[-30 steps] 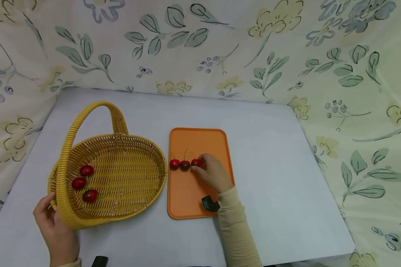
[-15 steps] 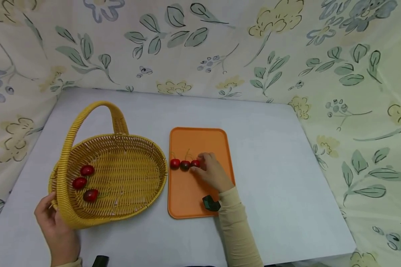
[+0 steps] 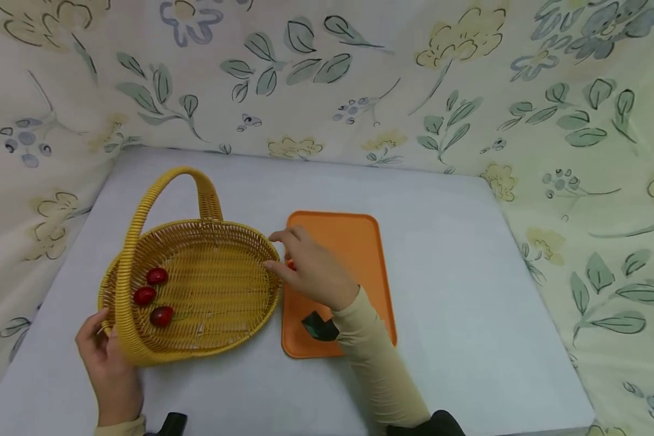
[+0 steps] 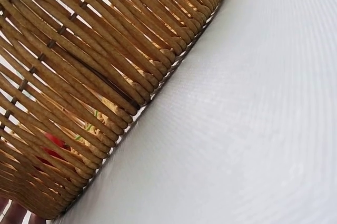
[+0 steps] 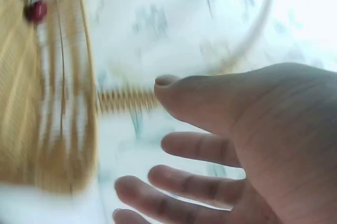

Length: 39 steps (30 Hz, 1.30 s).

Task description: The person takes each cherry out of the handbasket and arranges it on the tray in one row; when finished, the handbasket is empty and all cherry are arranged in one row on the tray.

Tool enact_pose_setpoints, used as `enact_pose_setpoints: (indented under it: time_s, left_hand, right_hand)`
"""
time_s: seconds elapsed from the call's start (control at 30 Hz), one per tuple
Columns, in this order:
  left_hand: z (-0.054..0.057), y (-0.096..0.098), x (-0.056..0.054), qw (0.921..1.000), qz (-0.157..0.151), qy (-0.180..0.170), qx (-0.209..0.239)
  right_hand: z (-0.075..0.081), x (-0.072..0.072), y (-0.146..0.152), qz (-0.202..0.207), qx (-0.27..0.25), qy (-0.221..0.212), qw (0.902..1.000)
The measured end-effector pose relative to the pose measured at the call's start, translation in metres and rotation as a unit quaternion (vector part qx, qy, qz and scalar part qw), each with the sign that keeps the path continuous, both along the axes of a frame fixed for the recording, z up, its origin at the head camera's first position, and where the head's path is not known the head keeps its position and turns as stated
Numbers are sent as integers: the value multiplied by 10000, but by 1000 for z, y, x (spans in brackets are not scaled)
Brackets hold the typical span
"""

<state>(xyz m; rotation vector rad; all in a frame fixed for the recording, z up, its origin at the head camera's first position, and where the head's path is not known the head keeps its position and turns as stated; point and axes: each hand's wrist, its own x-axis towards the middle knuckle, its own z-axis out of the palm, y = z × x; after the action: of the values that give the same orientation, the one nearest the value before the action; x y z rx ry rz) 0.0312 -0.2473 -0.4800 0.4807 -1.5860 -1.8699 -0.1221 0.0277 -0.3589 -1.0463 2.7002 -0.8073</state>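
My left hand [image 3: 111, 369] holds the near left rim of a yellow wicker basket [image 3: 234, 290], beside the foot of its tall handle. Three dark red cherries [image 3: 157, 276] lie inside, at the basket's left. Over the left edge of an orange tray [image 3: 338, 230], right by the basket's right rim, is my right hand [image 3: 316, 266]. Its fingers [image 5: 184, 182] are spread apart with nothing between them in the right wrist view. A bit of a red cherry [image 3: 290, 264] shows past the thumb; the hand hides the rest of that spot on the tray.
A white table [image 3: 458, 290] carries the basket and tray side by side. Floral cloth [image 3: 360, 72] hangs behind the table and along its sides. A dark green, angular piece [image 3: 320, 327] sits at my right wrist, over the tray.
My right hand has left the rightmost cherry in the tray's row and moved left to the basket's rim, its fingers spreading. My left hand stays on the basket. The head view has shifted slightly.
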Motion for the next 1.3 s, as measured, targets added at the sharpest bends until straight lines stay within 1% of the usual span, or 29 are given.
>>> enact_pose_setpoints:
  time_s: [0.1,0.2,0.27,0.37,0.47,0.6,0.67,0.7,0.83,0.93,1.0,1.1,1.3]
  left_hand:
    - [-2,0,-1,9999,0,-106,-81]
    - [-3,0,-1,9993,34,-298,-209]
    - [-4,-1,0,9984,112,-480,-280]
    - [-4,-1,-1,9965,227,-752,-279]
    - [-3,0,1,9945,310,-986,-178]
    - [-2,0,8,9904,466,-1296,-85]
    - [-2,0,10,9878,552,-1452,-70]
    - [-1,1,10,9870,579,-1501,-64]
    - [2,1,7,9859,706,-1517,-78]
    - [4,2,6,9843,843,-1544,-174]
    - [4,2,6,9834,908,-1557,-197]
    - [3,2,5,9836,923,-1531,-247]
    - [2,5,4,9882,933,-1216,-30]
  right_hand:
    - [3,-5,-34,599,104,-15,9981]
    - [0,-11,-71,1153,454,40,9923]
    - [-2,-13,-96,1467,844,134,9855]
    - [-7,-15,-130,1782,1443,80,9733]
    - [-17,-16,-161,1947,1895,-245,9621]
    - [-35,-14,-194,2037,2075,-960,9519]
    - [-41,-14,-204,1980,2136,-1180,9493]
    - [-43,-15,-208,1926,2198,-1201,9488]
    - [-48,-16,-220,1827,2443,-868,9484]
    - [-51,-16,-227,1831,2488,-710,9484]
    - [-52,-15,-229,1810,2485,-711,9489]
    - [-55,-15,-228,1799,2471,-730,9494]
    - [-57,-18,-222,1800,2471,-851,9483]
